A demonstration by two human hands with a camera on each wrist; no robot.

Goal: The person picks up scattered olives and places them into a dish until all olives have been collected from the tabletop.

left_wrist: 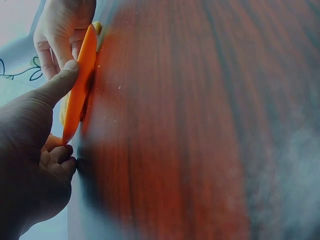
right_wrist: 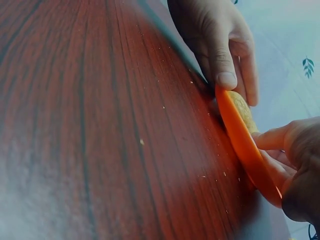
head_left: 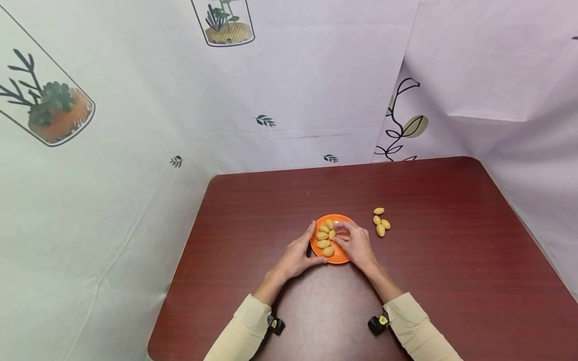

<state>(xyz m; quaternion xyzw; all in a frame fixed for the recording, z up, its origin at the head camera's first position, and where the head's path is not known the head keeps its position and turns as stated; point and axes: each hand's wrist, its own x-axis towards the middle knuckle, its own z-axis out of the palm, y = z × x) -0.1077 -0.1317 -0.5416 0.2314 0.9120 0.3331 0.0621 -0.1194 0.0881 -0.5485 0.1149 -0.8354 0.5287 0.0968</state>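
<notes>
Head view: the peanuts sit on the left half of an orange plate, and four loose peanuts lie on the desk to the right of it. Judged by appearance, each peanut is light, with a stiff, dry shell that may crack under hard pressure and may roll on smooth surfaces; take hold lightly across the middle with thumb and fingertip. The plate appears light, rigid and rather slippery; hold it by the rim. The peanuts on the plate lie between the left hand and the right hand; the loose ones lie beyond the right hand, apart from it. Left wrist view: the left hand grips the plate, thumb on the near rim, fingers bent at its left side. Right wrist view: the right hand reaches over the plate, fingers bent, thumb tip against a peanut; whether that peanut is pinched cannot be told.
</notes>
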